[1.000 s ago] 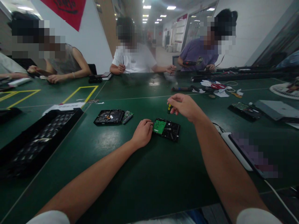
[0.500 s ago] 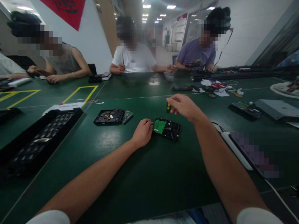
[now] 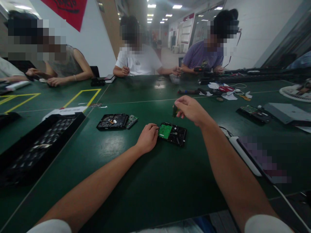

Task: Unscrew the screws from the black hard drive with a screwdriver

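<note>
while the left hand (image 3: 147,138) rests at the left edge of the hard drive (image 3: 179,135), its fingers bent and close together, the right hand (image 3: 190,110) is closed around the handle of a screwdriver (image 3: 174,111). whether the left fingers pinch the edge or only press against it, i cannot tell. the screwdriver stands nearly upright, its thin shaft pointing down to the border between the green circuit board (image 3: 165,131) and the black casing; whether the tip sits in a screw is too small to tell

the hard drive lies flat on the dark green table (image 3: 136,184), in front of the person and between the two forearms. to its left, beyond the left hand, lies a second drive (image 3: 109,122), with a small loose board (image 3: 132,121) just beside its right side. farther left is a long black tray (image 3: 43,144) with rows of pale patches inside, and a white sheet (image 3: 64,111) lies by its far end

on the right, a white power strip (image 3: 244,155) lies beside the right forearm. beyond it are a third drive (image 3: 254,115) and a flat grey box (image 3: 286,113). across the table sit three people, one in a grey sleeveless top (image 3: 66,61), one in a white shirt (image 3: 138,63) and one in a purple shirt (image 3: 200,56)
</note>
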The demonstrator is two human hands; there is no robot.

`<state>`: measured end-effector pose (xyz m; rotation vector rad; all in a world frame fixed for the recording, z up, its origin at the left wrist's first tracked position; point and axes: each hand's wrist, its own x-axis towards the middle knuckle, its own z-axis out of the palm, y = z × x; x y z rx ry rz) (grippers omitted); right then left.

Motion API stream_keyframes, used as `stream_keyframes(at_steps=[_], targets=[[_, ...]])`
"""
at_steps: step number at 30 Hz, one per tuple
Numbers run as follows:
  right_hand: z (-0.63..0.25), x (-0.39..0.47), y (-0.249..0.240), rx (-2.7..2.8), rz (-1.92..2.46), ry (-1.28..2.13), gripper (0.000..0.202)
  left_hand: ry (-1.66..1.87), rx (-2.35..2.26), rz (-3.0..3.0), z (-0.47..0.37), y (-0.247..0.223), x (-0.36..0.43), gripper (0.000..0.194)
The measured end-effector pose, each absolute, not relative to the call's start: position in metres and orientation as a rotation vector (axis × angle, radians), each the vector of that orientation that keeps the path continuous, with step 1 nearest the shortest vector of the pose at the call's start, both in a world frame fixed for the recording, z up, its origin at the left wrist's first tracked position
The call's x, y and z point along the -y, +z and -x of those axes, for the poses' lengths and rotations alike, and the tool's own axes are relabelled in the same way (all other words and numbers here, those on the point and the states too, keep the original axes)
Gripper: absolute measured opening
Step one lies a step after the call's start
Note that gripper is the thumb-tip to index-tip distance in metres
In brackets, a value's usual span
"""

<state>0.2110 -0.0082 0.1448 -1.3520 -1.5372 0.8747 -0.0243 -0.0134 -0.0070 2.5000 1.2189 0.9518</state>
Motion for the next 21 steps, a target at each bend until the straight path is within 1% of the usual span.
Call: stream_keyframes(at_steps=[3,6,9,12,17,21], targets=[[-0.2096,0.0072,0.146,1.507,1.33,0.961,0.005,0.941,-1.227,-2.494,0.0238,-0.006,0.0138,0.033],[-0.2096,0.0056,0.1459,1.49,1.316,1.003,0.01,0.939,-1.226,-2.5,0.0235,-0.0054,0.0141,0.033],[-0.2116,0.0051,0.1448,1.539,1.308,0.977,0.014,0.951,-1.222,-2.505,0.0232,-0.0052,0.0143,0.031],[-0.2136,0.0066,0.1441,1.607,1.29,0.909,0.013,0.948,-1.221,-2.509,0.023,-0.0049,0.0146,0.031],[-0.213,0.0098,0.1448,1.581,1.346,0.845,0.017,0.96,-1.21,-2.504,0.0231,-0.0049,0.0143,0.031],[-0.2114,0.0094,0.1459,1.548,1.343,0.888,0.013,0.96,-1.21,-2.506,0.0235,-0.0057,0.014,0.032]])
